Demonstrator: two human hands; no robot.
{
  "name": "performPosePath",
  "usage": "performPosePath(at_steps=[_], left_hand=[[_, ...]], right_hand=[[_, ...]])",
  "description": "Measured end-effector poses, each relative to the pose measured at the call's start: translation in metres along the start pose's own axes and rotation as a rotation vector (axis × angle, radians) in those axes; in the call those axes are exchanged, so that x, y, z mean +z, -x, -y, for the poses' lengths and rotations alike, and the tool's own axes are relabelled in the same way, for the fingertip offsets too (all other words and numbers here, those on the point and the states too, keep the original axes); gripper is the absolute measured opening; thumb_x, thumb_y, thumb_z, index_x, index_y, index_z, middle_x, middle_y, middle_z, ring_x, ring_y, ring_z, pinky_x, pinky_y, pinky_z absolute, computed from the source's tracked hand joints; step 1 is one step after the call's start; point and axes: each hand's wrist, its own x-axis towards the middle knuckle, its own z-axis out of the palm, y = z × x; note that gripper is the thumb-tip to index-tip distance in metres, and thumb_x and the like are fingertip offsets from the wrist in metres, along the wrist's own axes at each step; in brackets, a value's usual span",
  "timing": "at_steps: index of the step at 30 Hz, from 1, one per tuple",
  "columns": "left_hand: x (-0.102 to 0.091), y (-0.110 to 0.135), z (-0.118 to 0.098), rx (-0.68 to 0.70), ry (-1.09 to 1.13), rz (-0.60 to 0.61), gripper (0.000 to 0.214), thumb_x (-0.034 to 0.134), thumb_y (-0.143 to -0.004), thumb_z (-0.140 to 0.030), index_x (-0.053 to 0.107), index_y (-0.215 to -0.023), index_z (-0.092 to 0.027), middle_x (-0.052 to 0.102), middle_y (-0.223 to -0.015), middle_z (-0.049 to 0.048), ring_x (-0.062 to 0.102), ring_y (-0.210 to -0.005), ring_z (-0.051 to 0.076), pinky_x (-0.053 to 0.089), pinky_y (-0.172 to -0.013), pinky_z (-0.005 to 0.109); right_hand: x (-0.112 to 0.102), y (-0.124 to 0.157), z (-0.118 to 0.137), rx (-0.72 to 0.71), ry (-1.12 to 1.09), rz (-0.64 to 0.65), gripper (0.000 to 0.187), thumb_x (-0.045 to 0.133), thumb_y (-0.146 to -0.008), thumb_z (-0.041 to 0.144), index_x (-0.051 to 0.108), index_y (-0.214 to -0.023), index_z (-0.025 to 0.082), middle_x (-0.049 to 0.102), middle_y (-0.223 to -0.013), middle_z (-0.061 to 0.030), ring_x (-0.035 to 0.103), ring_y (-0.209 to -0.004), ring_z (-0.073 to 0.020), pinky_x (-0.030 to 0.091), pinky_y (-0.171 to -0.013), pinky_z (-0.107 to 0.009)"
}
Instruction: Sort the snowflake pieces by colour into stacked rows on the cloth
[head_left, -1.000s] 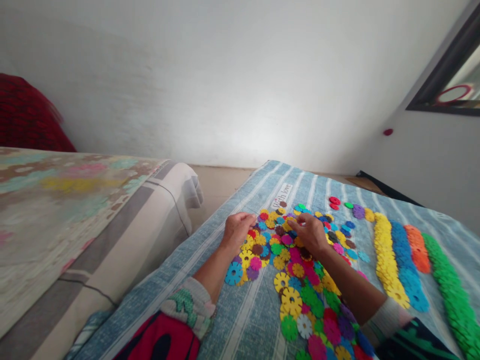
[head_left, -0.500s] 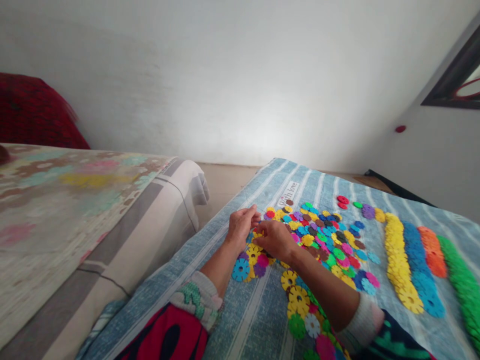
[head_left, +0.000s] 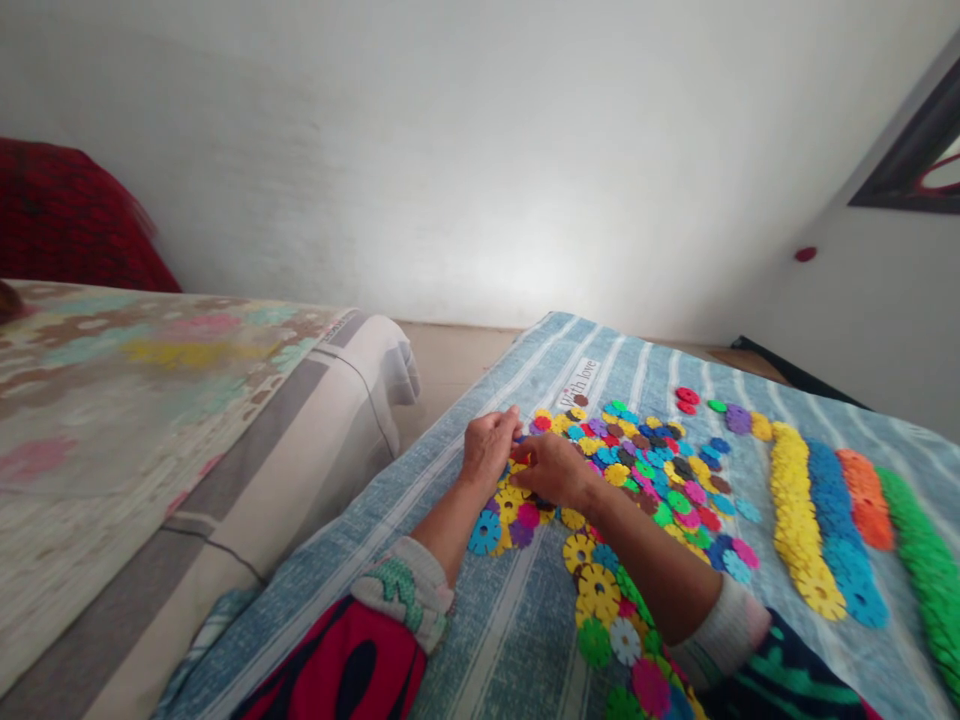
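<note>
The right hand was brought beside the left hand; mixed discs were uncovered right of the narrowly curled fingers; any hold could not be told.

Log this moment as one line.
left hand: at scattered discs, grip unclear | right hand: close to left hand, grip unclear | nearby: yellow row, blue row, orange row, green row

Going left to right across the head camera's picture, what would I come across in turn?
Pale floral-patterned cloth, bare left hand, bare right hand, long yellow row of overlapping notched discs, blue row of similar discs, short orange row of discs, long green row of discs.
</note>
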Motion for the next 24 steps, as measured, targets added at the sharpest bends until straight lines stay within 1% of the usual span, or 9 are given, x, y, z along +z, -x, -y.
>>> performPosePath(at_steps=[4, 10, 12, 15, 17, 19, 21, 24], left_hand=[[0.001, 0.0, -0.001, -0.008, 0.02, -0.016, 0.037, 0.057, -0.075, -0.048, 0.066, -0.066, -0.012, 0.066, -0.064, 0.0059, 0.061, -0.057, 0.016, 0.05, -0.054, 0.026], [0.001, 0.0, -0.002, -0.012, 0.047, -0.021, 0.038, 0.058, -0.074, -0.048, 0.066, -0.063, -0.013, 0.066, -0.062, 0.006, 0.061, -0.055, 0.016, 0.049, -0.054, 0.026], [0.001, 0.0, -0.001, -0.012, 0.053, -0.017, 0.038, 0.058, -0.074, -0.048, 0.066, -0.064, -0.012, 0.066, -0.063, 0.0062, 0.061, -0.055, 0.015, 0.049, -0.054, 0.026], [0.001, -0.002, 0.001, -0.023, 0.071, -0.016, 0.04, 0.058, -0.074, -0.05, 0.066, -0.065, -0.012, 0.065, -0.063, 0.0063, 0.06, -0.056, 0.015, 0.049, -0.053, 0.025], [0.001, -0.003, 0.003, -0.033, 0.092, -0.016, 0.04, 0.058, -0.074, -0.05, 0.066, -0.066, -0.012, 0.065, -0.063, 0.0062, 0.06, -0.056, 0.015, 0.049, -0.052, 0.025], [0.001, -0.004, 0.003, -0.041, 0.111, -0.017, 0.04, 0.059, -0.073, -0.05, 0.065, -0.065, -0.011, 0.064, -0.062, 0.0062, 0.06, -0.056, 0.015, 0.049, -0.052, 0.025], [0.001, -0.004, 0.003, -0.045, 0.123, -0.021, 0.04, 0.06, -0.072, -0.05, 0.065, -0.064, -0.011, 0.065, -0.062, 0.0061, 0.06, -0.056, 0.015, 0.048, -0.052, 0.025], [0.0, -0.004, 0.002, -0.053, 0.133, -0.024, 0.04, 0.061, -0.071, -0.05, 0.065, -0.063, -0.012, 0.065, -0.061, 0.0053, 0.059, -0.054, 0.015, 0.047, -0.052, 0.025]], right_hand=[[0.001, -0.001, -0.004, 0.037, -0.056, 0.002, 0.012, 0.065, -0.069, 0.02, 0.072, -0.079, 0.017, 0.059, -0.059, 0.003, 0.052, -0.054, -0.0105, 0.031, -0.048, -0.02], [0.003, 0.0, -0.006, 0.061, -0.137, 0.023, 0.019, 0.06, -0.073, 0.014, 0.072, -0.087, 0.018, 0.06, -0.056, 0.0042, 0.054, -0.046, -0.0083, 0.035, -0.045, -0.017], [0.002, 0.0, -0.004, 0.067, -0.125, 0.017, 0.016, 0.06, -0.072, 0.014, 0.072, -0.082, 0.017, 0.059, -0.054, 0.0039, 0.053, -0.046, -0.0086, 0.035, -0.044, -0.017], [0.0, -0.003, 0.003, 0.059, -0.069, 0.002, 0.009, 0.062, -0.069, 0.014, 0.07, -0.069, 0.016, 0.056, -0.051, 0.0033, 0.051, -0.048, -0.0097, 0.031, -0.044, -0.019], [-0.001, -0.005, 0.007, 0.048, -0.025, -0.004, 0.008, 0.062, -0.066, 0.012, 0.068, -0.062, 0.016, 0.055, -0.051, 0.0026, 0.049, -0.049, -0.0103, 0.028, -0.044, -0.02], [-0.001, -0.006, 0.009, 0.042, 0.009, -0.005, 0.01, 0.061, -0.065, 0.011, 0.067, -0.06, 0.017, 0.056, -0.053, 0.0018, 0.048, -0.05, -0.0105, 0.027, -0.044, -0.021], [-0.002, -0.007, 0.01, 0.038, 0.029, -0.004, 0.011, 0.061, -0.065, 0.011, 0.069, -0.063, 0.017, 0.059, -0.057, 0.001, 0.049, -0.051, -0.0108, 0.028, -0.045, -0.021], [-0.002, -0.007, 0.01, 0.015, 0.04, -0.004, 0.017, 0.062, -0.066, 0.011, 0.073, -0.076, 0.02, 0.065, -0.066, 0.0008, 0.054, -0.057, -0.0118, 0.033, -0.049, -0.021]])
